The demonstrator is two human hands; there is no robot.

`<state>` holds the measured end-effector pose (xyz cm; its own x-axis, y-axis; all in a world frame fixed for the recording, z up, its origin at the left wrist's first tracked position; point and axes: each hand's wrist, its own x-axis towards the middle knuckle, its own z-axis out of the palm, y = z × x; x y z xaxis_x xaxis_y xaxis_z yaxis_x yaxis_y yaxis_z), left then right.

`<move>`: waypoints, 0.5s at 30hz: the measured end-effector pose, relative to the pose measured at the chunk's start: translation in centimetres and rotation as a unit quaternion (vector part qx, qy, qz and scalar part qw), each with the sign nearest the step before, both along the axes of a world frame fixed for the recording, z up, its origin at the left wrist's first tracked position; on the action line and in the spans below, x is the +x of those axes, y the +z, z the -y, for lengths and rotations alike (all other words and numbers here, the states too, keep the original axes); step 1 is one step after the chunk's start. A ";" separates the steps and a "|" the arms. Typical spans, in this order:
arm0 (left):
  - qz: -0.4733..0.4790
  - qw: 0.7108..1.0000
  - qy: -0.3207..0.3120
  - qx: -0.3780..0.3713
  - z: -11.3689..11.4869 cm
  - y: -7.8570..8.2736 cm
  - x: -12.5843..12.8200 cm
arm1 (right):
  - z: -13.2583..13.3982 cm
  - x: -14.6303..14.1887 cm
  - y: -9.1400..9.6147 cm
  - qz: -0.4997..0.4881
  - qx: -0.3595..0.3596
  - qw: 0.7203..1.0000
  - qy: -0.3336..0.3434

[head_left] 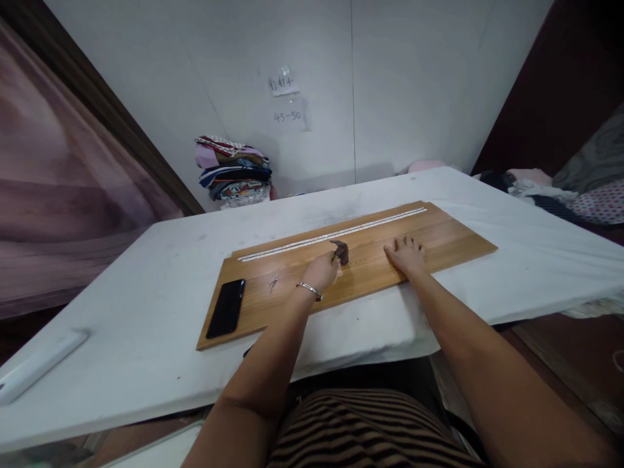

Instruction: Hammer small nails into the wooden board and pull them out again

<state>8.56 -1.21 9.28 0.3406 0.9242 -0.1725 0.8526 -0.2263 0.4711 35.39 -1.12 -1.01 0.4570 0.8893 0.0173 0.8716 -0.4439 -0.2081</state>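
Note:
My left hand [324, 272] is closed around a hammer, whose dark head [342, 252] shows just past the fingers, close over the wooden board [453, 240]. Its handle is mostly hidden by the hand. My right hand [407, 255] lies on the board with fingers spread, holding nothing. Between the two hands a short row of small dark dots [358, 261] marks the board; I cannot tell whether they are nail heads or holes. A few loose nails [273, 283] lie on the board left of my left hand.
A black phone [225, 309] rests on the board's left end. White strips [336, 234] run along its far side. The board lies on a white-covered table [146, 292]. A white cylindrical object [41, 365] is at the left, and folded clothes [234, 170] are stacked behind.

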 end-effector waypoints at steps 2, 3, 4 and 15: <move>0.016 1.000 0.000 -0.001 -0.3 -0.3 -0.1 | 0.0 -0.1 0.0 0.000 -0.001 1.000 0.001; 0.031 0.999 0.004 -0.006 -0.4 -0.5 -0.1 | 0.1 -0.1 0.0 0.001 0.000 1.000 0.001; 0.054 0.998 0.010 -0.016 -0.7 -0.7 -0.2 | 0.1 -0.2 0.0 0.001 0.003 1.000 0.001; 0.359 0.908 0.130 -0.174 -2.5 1.2 0.4 | 0.6 -0.9 3.1 -0.272 0.125 0.954 -0.008</move>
